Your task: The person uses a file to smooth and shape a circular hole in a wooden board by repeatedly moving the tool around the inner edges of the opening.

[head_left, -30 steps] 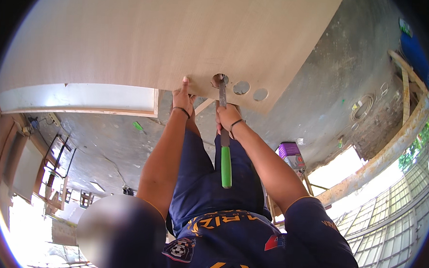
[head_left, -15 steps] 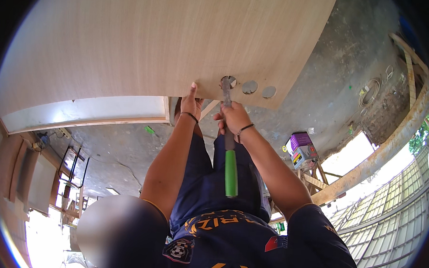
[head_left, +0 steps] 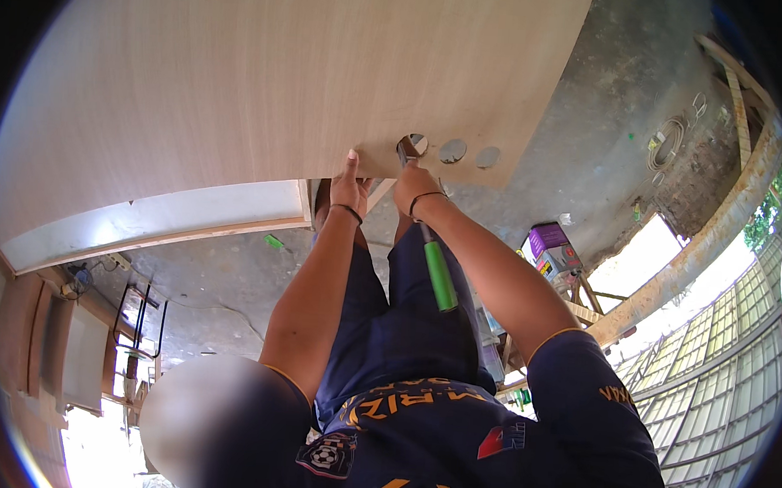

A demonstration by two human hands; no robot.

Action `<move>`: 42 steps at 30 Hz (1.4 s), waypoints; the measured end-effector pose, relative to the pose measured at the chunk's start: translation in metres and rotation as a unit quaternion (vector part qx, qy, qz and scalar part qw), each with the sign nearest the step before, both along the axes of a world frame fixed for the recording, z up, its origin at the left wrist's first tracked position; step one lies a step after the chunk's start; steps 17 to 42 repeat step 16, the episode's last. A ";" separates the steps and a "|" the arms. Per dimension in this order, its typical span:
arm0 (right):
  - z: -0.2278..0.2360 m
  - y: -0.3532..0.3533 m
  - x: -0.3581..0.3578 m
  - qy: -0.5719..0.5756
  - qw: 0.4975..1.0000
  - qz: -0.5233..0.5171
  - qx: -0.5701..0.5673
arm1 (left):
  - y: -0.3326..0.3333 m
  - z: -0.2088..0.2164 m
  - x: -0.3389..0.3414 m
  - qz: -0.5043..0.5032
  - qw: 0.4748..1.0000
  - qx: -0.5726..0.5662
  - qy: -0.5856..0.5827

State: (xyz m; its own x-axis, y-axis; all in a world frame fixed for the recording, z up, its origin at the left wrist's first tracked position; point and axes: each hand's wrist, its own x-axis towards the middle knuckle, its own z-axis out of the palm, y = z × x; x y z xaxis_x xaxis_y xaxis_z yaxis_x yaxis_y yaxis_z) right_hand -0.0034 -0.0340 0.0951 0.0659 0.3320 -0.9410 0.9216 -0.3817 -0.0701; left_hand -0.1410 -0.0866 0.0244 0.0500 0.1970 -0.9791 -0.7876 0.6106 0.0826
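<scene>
A large wood-grained panel [head_left: 285, 82] stretches in front of me, with three round holes near its right front corner. My left hand [head_left: 350, 192] is closed on the panel's near edge, thumb on top and fingers underneath. Beside it, my right hand [head_left: 417, 189] wraps around the blade of a file with a green handle [head_left: 440, 277]. The file's far end sits in the leftmost hole [head_left: 418, 144], against its left side. Its handle points back toward my body, below my right wrist.
A white panel with a wooden frame [head_left: 174, 217] lies beneath the left part. A purple box [head_left: 548, 242] stands to the right near a rusty curved beam [head_left: 704, 258]. Coiled cable [head_left: 666, 143] lies on the concrete floor at far right.
My right hand has pushed the file forward, farther into the leftmost hole, and the green handle has swung right and away from my body. My left hand keeps its place on the edge.
</scene>
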 end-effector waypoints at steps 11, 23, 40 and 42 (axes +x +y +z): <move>0.066 0.025 0.020 0.081 0.974 -0.160 -0.136 | -0.001 0.003 0.002 0.006 1.000 -0.012 0.003; 0.027 -0.029 0.000 0.022 0.997 -0.038 -0.059 | 0.003 0.003 0.007 0.003 1.000 -0.002 0.012; 0.027 -0.029 0.000 0.022 0.997 -0.038 -0.059 | 0.003 0.003 0.007 0.003 1.000 -0.002 0.012; 0.027 -0.029 0.000 0.022 0.997 -0.038 -0.059 | 0.003 0.003 0.007 0.003 1.000 -0.002 0.012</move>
